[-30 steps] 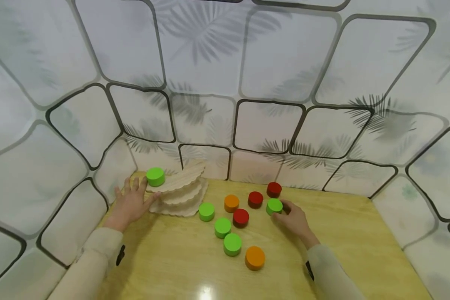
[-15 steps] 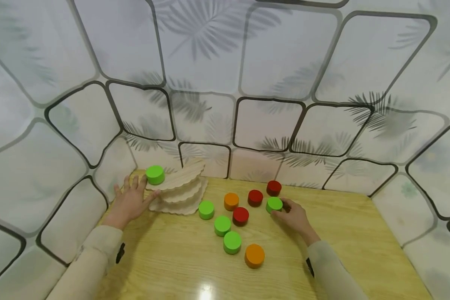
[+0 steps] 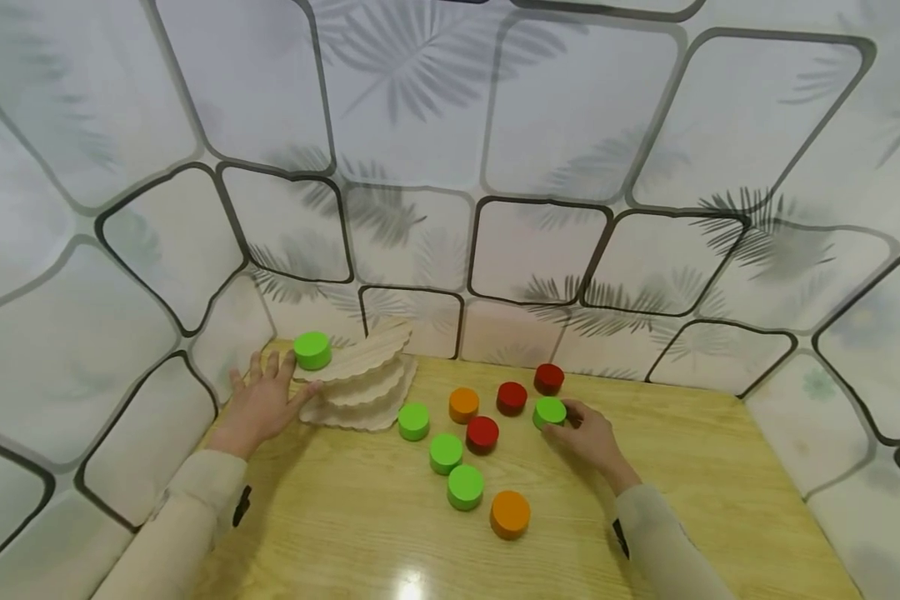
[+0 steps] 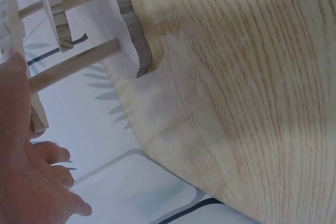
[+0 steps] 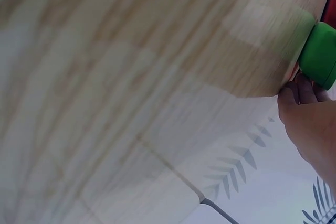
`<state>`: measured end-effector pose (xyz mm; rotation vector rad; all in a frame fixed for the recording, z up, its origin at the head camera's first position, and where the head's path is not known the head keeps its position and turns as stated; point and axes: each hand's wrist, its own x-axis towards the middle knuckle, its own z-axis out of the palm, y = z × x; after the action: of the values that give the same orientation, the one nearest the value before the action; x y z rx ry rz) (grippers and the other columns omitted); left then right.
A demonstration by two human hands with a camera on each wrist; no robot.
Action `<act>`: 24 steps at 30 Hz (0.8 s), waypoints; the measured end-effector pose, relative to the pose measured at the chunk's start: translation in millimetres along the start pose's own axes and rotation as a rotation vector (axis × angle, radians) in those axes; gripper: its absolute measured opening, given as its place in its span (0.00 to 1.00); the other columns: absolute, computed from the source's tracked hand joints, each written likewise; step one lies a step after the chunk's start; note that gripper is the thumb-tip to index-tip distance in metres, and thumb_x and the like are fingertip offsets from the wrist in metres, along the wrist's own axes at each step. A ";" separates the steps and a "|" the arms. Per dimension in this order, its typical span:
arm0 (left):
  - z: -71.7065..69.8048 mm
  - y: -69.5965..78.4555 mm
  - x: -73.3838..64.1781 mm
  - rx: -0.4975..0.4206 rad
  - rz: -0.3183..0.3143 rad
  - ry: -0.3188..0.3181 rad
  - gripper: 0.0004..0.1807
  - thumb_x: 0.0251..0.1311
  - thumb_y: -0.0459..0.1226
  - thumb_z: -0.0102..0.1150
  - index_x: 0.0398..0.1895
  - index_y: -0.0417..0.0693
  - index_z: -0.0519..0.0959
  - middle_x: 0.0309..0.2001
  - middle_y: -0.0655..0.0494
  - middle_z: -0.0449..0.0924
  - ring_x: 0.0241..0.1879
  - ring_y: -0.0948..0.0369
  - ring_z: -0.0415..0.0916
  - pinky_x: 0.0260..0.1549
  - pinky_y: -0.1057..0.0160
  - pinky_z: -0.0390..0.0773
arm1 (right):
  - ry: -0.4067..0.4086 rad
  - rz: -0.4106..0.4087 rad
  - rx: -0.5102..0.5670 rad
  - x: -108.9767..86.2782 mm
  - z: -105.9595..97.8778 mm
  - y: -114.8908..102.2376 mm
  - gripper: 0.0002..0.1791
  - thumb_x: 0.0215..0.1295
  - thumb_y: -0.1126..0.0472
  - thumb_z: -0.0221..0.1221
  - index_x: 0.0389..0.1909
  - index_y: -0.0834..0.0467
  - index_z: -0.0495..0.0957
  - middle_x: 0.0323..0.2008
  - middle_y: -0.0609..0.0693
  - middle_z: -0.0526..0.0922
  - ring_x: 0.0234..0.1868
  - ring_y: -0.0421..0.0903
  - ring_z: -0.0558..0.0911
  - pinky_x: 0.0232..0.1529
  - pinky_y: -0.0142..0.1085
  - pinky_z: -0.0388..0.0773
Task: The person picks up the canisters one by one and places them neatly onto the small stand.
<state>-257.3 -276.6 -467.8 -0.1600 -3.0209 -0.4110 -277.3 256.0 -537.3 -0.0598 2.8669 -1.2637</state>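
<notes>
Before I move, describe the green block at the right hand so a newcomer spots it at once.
On the wooden table, look right of the cream tiered stand to the right hand. Between that hand's thumb and fingers is the green block, just in front of the rearmost red block. It is the rightmost of all the greens.

In the head view the wooden stand (image 3: 375,382)'s posts are hidden beneath its tiers, both sleeves (image 3: 172,517) run off the bottom edge, and the dark pieces (image 3: 241,506) by the cuffs are too small to identify. The left wrist view crops the left hand (image 4: 23,156) and the stand; the right one cuts off the right hand (image 5: 312,124), green block (image 5: 318,53) and red block (image 5: 331,11) (barely a sliver), with blurred tabletop (image 5: 131,66) grain.
</notes>
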 end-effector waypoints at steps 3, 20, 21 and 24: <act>-0.5 0.3 0.0 -0.004 -0.002 -0.006 0.51 0.78 0.67 0.38 0.82 0.31 0.53 0.78 0.19 0.51 0.79 0.22 0.39 0.66 0.13 0.41 | -0.005 0.005 -0.012 0.8 -1.1 -2.6 0.34 0.67 0.54 0.71 0.69 0.67 0.75 0.64 0.67 0.82 0.65 0.65 0.81 0.68 0.58 0.76; -0.6 2.5 0.0 0.021 -0.011 -0.003 0.50 0.78 0.66 0.40 0.82 0.32 0.54 0.78 0.20 0.52 0.79 0.22 0.40 0.67 0.14 0.42 | 0.084 -0.052 0.071 16.8 -6.2 -30.8 0.35 0.68 0.53 0.70 0.70 0.65 0.74 0.62 0.66 0.84 0.63 0.62 0.82 0.67 0.56 0.78; -0.8 2.5 0.2 0.021 -0.012 -0.004 0.50 0.78 0.66 0.40 0.82 0.32 0.54 0.78 0.20 0.52 0.79 0.22 0.40 0.67 0.14 0.42 | 0.081 -0.058 0.082 17.8 -6.4 -35.7 0.35 0.68 0.52 0.70 0.71 0.64 0.74 0.63 0.65 0.83 0.63 0.61 0.82 0.67 0.55 0.78; -1.1 1.6 1.3 0.025 -0.014 -0.007 0.50 0.78 0.66 0.40 0.82 0.32 0.54 0.78 0.20 0.51 0.79 0.22 0.40 0.67 0.14 0.42 | 0.067 -0.072 0.131 20.6 -5.9 -51.7 0.37 0.68 0.52 0.71 0.73 0.62 0.73 0.64 0.64 0.83 0.64 0.61 0.82 0.66 0.55 0.79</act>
<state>-258.3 -275.3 -466.2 -0.1389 -3.0342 -0.3749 -296.3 224.6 -495.0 -0.1225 2.8525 -1.4908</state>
